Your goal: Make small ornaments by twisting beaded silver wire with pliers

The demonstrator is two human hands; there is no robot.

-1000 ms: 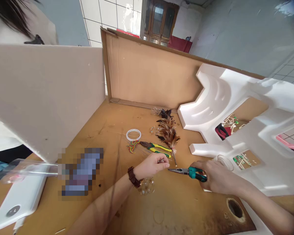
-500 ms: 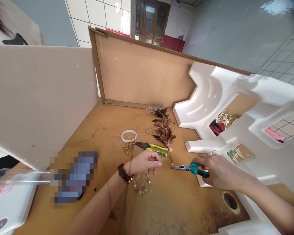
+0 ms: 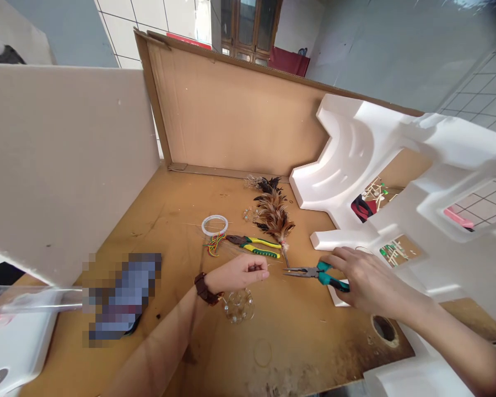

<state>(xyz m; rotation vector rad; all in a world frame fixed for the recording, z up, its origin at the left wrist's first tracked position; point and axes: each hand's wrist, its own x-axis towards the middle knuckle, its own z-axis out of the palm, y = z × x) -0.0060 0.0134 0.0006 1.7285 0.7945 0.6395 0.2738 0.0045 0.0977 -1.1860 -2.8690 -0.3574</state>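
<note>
My right hand grips needle-nose pliers by their teal and black handles; the slim jaws stand slightly apart and point left. Facing them, my left hand has its fingers curled in, thumb against fingers; whatever they pinch is too small to make out. A brown watch sits on that wrist. Below it lies a coil of fine wire with clear beads. Beyond my hands are yellow-and-green pliers and a brown feather duster, its stick end close to the jaws.
A white ring and coloured threads lie behind my left hand. White moulded foam borders the right, cardboard the back, and a pale panel the left. A blurred phone lies left; a hole pierces the tabletop.
The plier jaws have parted from nearly closed and my right hand has shifted slightly up and left. My left hand keeps its curled shape. The whole view has shifted a little.
</note>
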